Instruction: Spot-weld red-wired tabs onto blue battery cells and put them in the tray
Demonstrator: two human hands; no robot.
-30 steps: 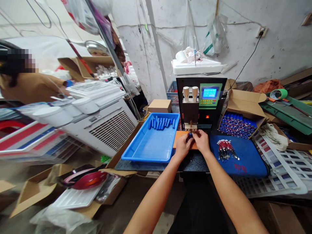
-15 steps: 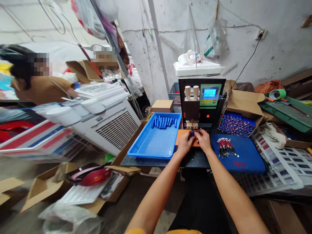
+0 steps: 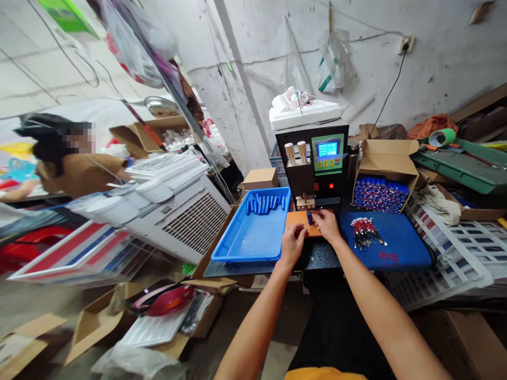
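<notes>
A blue cylindrical battery cell (image 3: 309, 218) stands upright on the orange board (image 3: 295, 217), just below the electrode tips of a black spot welder (image 3: 304, 179) with a lit screen. My right hand (image 3: 327, 226) grips this cell from the right with its fingertips. To the left and nearer me, my left hand (image 3: 292, 244) is apart from the cell, its fingers pinched together; whatever they hold is too small to make out. Several similar blue cells (image 3: 263, 205) lie at the far end of a blue plastic tray (image 3: 237, 257) beside my left hand.
Short red and black wires (image 3: 365, 232) lie on a blue mat (image 3: 407, 240) at the right. Behind it, an open cardboard box (image 3: 390, 149) holds many blue cells. A white plastic crate (image 3: 461, 253) stands far right. Another person (image 3: 85, 171) is at the left, beyond an air cooler (image 3: 194, 219).
My left hand has come away from the cell, moving left and toward me. The cell has shifted slightly out from under the welder's tips, with my right hand at it. The view has turned.
</notes>
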